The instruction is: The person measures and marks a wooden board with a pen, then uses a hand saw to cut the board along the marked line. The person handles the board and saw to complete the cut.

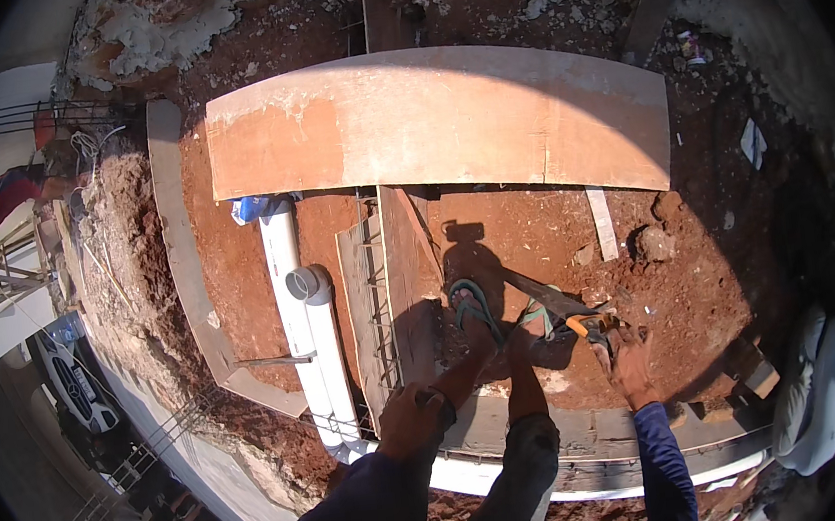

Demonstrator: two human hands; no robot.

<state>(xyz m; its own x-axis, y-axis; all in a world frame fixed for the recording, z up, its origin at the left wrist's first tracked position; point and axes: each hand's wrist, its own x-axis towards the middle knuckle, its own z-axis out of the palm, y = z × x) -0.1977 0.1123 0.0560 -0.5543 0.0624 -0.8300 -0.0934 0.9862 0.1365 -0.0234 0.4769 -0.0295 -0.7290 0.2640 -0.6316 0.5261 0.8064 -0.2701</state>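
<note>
My right hand [630,363] is closed around the orange and dark handle of what looks like a handsaw [554,300]. Its dark blade slants up and left, past my right foot, over the red soil. My left hand [408,420] is curled beside my left knee, close to the end of an upright board [358,316]. Whatever its fingers hold, if anything, is hidden. My sandalled feet [472,305] stand on the soil between the hands. Ahead of them lies a wide plywood panel [404,116], its right part in shadow.
White pipes [284,263] with a grey open end [302,284] run along the left. A rebar cage [376,275] lies between boards. Near my right are a soil clod [654,243], a wood block [751,367] and pale sacks [818,398]. A car [76,384] is at far left.
</note>
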